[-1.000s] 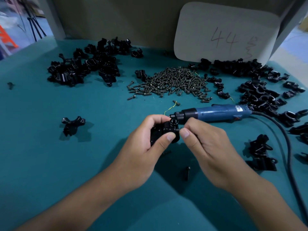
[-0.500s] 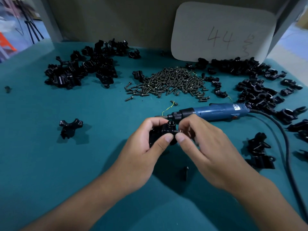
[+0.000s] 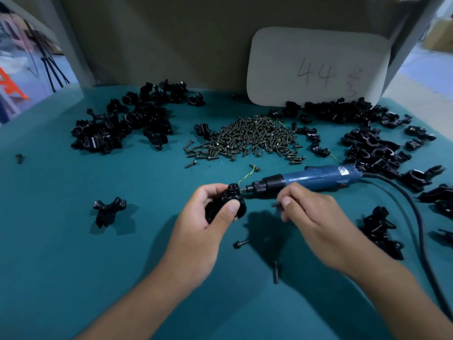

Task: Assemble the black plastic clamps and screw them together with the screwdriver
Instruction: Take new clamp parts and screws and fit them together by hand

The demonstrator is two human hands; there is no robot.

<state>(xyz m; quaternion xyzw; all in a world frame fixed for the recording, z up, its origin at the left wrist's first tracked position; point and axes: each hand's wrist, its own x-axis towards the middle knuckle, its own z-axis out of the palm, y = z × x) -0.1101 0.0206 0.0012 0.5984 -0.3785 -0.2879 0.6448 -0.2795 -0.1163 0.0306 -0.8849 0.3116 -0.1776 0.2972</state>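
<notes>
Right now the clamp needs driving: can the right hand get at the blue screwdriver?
Probably yes. The screwdriver lies on the table just beyond the right hand, nothing between them. But that hand pinches a screw, which it would have to place first.

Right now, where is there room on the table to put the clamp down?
Bare mat lies near left, around the lone clamp. A strip between the left pile and the left hand is free too. It is crowded at the back by the screws and at right by the right pile, screwdriver and cord.
</notes>
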